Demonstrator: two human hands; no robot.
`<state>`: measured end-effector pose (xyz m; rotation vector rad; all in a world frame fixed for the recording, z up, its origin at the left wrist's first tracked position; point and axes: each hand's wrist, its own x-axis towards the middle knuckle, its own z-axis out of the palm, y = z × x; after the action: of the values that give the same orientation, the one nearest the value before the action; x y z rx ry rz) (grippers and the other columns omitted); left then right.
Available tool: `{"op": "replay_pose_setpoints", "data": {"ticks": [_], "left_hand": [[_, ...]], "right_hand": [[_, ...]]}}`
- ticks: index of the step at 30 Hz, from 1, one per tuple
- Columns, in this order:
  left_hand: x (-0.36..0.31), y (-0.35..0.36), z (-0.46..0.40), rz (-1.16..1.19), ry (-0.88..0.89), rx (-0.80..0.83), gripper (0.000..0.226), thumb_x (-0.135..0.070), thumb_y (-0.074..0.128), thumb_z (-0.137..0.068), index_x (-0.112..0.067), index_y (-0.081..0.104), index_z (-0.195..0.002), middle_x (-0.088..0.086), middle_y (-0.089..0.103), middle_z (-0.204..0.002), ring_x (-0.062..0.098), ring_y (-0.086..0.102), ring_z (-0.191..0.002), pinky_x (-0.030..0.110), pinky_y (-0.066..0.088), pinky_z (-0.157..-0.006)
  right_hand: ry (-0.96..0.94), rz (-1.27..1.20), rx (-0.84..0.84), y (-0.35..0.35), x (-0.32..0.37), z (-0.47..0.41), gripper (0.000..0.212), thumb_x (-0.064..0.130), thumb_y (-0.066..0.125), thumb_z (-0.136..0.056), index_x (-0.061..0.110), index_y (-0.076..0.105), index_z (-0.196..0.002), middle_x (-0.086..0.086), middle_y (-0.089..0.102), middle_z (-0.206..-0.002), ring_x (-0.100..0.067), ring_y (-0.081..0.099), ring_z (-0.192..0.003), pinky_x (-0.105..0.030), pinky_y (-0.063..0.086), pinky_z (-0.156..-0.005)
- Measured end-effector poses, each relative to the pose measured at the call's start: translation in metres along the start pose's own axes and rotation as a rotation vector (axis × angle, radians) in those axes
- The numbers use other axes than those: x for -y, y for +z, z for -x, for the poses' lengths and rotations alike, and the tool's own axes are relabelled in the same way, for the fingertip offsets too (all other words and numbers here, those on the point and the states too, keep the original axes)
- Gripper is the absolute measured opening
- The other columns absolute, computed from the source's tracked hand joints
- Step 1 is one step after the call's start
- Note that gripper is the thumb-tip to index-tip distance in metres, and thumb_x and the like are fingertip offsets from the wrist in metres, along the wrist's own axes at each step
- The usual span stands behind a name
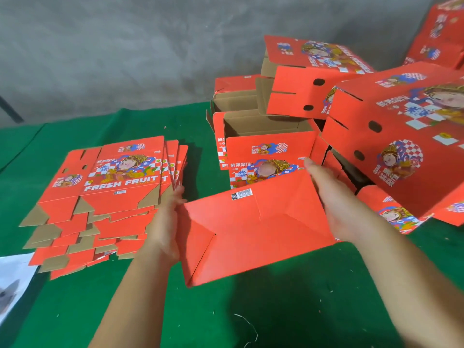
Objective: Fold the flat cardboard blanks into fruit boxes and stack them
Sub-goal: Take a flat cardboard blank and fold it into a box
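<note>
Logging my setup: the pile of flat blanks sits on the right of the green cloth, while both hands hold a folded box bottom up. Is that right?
Not quite. In the head view the pile of flat blanks lies on the left of the green cloth. The left hand and right hand do hold the folded box bottom up.

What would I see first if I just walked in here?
First, the bright red folded cardboard box in the middle, held between the left hand and right hand over the green cloth table. Left of it lies a stack of flat red cardboard blanks; behind and right, a jumbled pile of finished red boxes.
</note>
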<state>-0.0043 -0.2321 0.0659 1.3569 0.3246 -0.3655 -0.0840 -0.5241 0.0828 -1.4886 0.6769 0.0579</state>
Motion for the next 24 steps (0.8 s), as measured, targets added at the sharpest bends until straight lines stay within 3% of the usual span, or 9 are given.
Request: {"op": "replay_pose_setpoints", "data": {"ticks": [2, 5, 8, 11, 13, 15, 18, 21, 24], "left_hand": [[0.002, -0.004, 0.014, 0.06, 0.076, 0.127, 0.049, -0.009, 0.046, -0.094, -0.025, 0.06, -0.139, -0.001, 0.08, -0.09, 0.014, 0.075, -0.08, 0.031, 0.059, -0.077], [0.013, -0.016, 0.027, 0.111, 0.21, 0.185, 0.076, -0.007, 0.045, -0.067, -0.034, 0.063, -0.136, -0.009, 0.068, -0.135, 0.015, 0.066, -0.122, 0.039, 0.053, -0.097], [0.02, -0.032, 0.014, 0.162, 0.24, 0.117, 0.064, -0.006, 0.048, -0.082, -0.032, 0.056, -0.139, -0.012, 0.067, -0.134, 0.017, 0.061, -0.129, 0.045, 0.051, -0.105], [0.039, -0.04, 0.008, 0.076, -0.033, 0.152, 0.056, -0.02, 0.067, -0.083, -0.018, 0.054, -0.138, 0.015, 0.068, -0.129, 0.038, 0.062, -0.112, 0.058, 0.054, -0.092], [0.053, -0.043, 0.009, -0.065, -0.017, 0.15, 0.04, -0.018, 0.073, -0.073, -0.014, 0.062, -0.111, 0.019, 0.062, -0.102, 0.034, 0.055, -0.08, 0.043, 0.052, -0.067], [0.066, -0.043, 0.007, -0.173, 0.114, 0.114, 0.028, 0.0, 0.068, -0.077, -0.015, 0.058, -0.098, 0.018, 0.064, -0.091, 0.026, 0.062, -0.072, 0.034, 0.05, -0.058], [0.082, -0.038, 0.005, -0.265, 0.19, 0.153, 0.049, 0.003, 0.067, -0.072, -0.007, 0.057, -0.119, 0.021, 0.071, -0.107, 0.026, 0.072, -0.093, 0.034, 0.06, -0.074], [0.091, -0.025, 0.009, -0.284, 0.173, 0.246, 0.073, -0.018, 0.073, -0.062, -0.019, 0.054, -0.133, 0.013, 0.076, -0.105, 0.024, 0.074, -0.101, 0.028, 0.059, -0.079], [0.095, -0.013, 0.017, -0.256, 0.121, 0.295, 0.066, -0.05, 0.079, -0.069, -0.038, 0.056, -0.13, 0.004, 0.072, -0.12, 0.015, 0.069, -0.112, 0.035, 0.056, -0.088]], "right_hand": [[0.177, -0.15, 0.34, -0.014, -0.003, 0.005, 0.073, 0.081, 0.063, -0.078, 0.031, 0.069, -0.13, -0.004, 0.073, -0.124, -0.027, 0.07, -0.115, -0.045, 0.054, -0.096], [0.185, -0.192, 0.487, -0.017, -0.023, 0.009, 0.065, 0.059, 0.073, -0.08, 0.021, 0.069, -0.133, -0.013, 0.073, -0.123, -0.03, 0.073, -0.108, -0.045, 0.061, -0.085], [0.01, -0.127, 0.425, -0.016, -0.047, 0.011, 0.086, 0.034, 0.078, -0.08, 0.043, 0.037, -0.155, 0.012, 0.067, -0.136, -0.011, 0.067, -0.12, -0.041, 0.05, -0.103], [-0.233, 0.241, 0.473, -0.019, -0.067, 0.02, 0.091, 0.02, 0.076, -0.092, 0.061, 0.02, -0.151, 0.033, 0.054, -0.142, 0.007, 0.053, -0.129, -0.027, 0.041, -0.108], [-0.32, 0.378, 0.385, -0.017, -0.085, 0.023, 0.086, 0.005, 0.067, -0.091, 0.052, 0.022, -0.149, 0.021, 0.053, -0.142, 0.0, 0.054, -0.129, -0.029, 0.049, -0.105], [-0.351, 0.294, 0.195, -0.013, -0.102, 0.023, 0.075, -0.005, 0.064, -0.091, 0.035, 0.03, -0.145, 0.013, 0.055, -0.136, -0.005, 0.058, -0.123, -0.029, 0.053, -0.099], [-0.29, 0.189, 0.03, -0.014, -0.122, 0.023, 0.062, -0.004, 0.068, -0.092, 0.024, 0.041, -0.14, 0.005, 0.061, -0.127, 0.008, 0.063, -0.099, -0.009, 0.049, -0.081], [-0.244, 0.183, -0.036, -0.023, -0.138, 0.023, 0.05, 0.002, 0.073, -0.091, 0.008, 0.047, -0.133, 0.003, 0.067, -0.11, 0.018, 0.062, -0.084, -0.001, 0.043, -0.073], [-0.263, 0.166, -0.096, -0.034, -0.144, 0.026, 0.042, 0.001, 0.071, -0.092, 0.009, 0.05, -0.128, 0.002, 0.067, -0.106, 0.015, 0.063, -0.083, -0.004, 0.045, -0.075]]}}
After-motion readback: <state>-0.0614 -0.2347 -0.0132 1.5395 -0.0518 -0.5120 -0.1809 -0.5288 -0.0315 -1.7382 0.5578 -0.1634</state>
